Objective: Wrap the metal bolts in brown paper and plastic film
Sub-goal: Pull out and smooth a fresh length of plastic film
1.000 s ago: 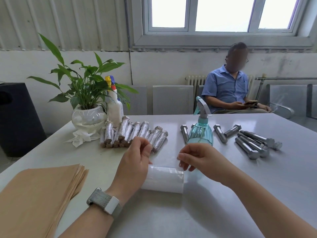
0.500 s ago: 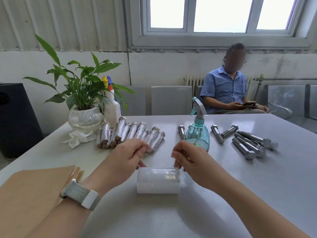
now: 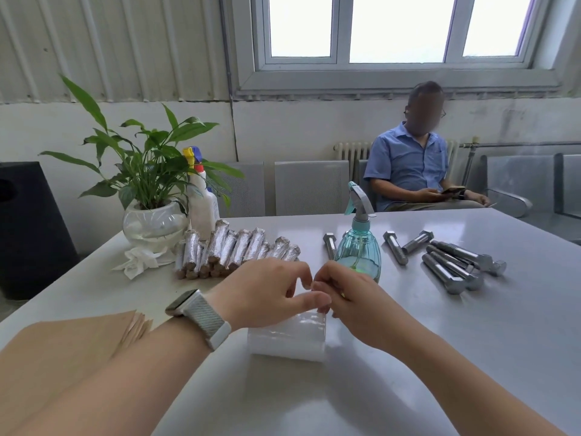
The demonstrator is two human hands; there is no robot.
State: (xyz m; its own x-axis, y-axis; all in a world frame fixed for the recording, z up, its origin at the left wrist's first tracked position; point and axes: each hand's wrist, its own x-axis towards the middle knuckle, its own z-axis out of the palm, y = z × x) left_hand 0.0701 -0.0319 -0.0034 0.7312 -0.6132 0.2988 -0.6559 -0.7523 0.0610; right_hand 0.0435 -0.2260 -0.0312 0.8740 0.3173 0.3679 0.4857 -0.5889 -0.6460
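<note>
Film roll (image 3: pixel 287 336) lay on its side on the grey table (image 3: pixel 440 357) right in front of me, its long axis running left to right across my view, one flat end facing my right. My left hand (image 3: pixel 264 294) hovered over its top with the fingers curled down and the thumb stretched toward the roll's right end; my right hand (image 3: pixel 349 294) met it there, fingers bent, their tips touching my left fingertips above the roll. Both seemed to be picking at the film's edge, but I could not tell whether either actually had hold of any film, since the film is clear and the tips hid the spot. A watch (image 3: pixel 201 313) sat on my left wrist.

The bare metal bolts (image 3: pixel 452 265) lay loose on the table to my right, most with their shafts slanting away toward the far left and their hex heads nearer me. The wrapped bolts (image 3: pixel 235 251) were stacked side by side to the left, long axes pointing away from me. The brown paper sheets (image 3: pixel 63 350) lay in a pile at my near left, under my forearm. A teal spray bottle (image 3: pixel 358 247) stood just beyond my hands, between the two groups of bolts. A potted plant (image 3: pixel 151 190) and a white spray bottle (image 3: pixel 202 199) stood at the far left corner, with a crumpled tissue (image 3: pixel 138 262) beside the pot.
</note>
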